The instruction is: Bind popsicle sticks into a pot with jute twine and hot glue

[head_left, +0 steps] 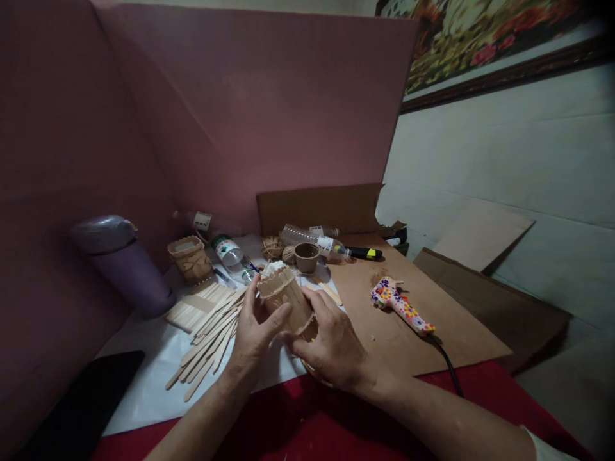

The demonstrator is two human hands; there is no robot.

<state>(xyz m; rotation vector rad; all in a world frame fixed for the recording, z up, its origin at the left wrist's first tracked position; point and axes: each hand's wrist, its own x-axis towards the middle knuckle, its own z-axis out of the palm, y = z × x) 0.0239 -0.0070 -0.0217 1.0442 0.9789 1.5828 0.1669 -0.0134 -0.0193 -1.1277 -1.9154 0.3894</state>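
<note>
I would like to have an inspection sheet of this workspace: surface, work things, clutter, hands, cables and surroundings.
Surface: red covering, partly under a white sheet and flat brown cardboard.
Work things: stick-covered container, tilted; loose wooden sticks fanned on the white sheet; flower-patterned glue gun lying on the cardboard.
Clutter: clear plastic bottles, twine ball, small brown cup.
Hands: left hand and right hand hold the container from opposite sides.
Cables: one black cable from the glue gun's handle; far end not visible.
Surroundings: pink panels behind and left; framed picture at right.
</note>
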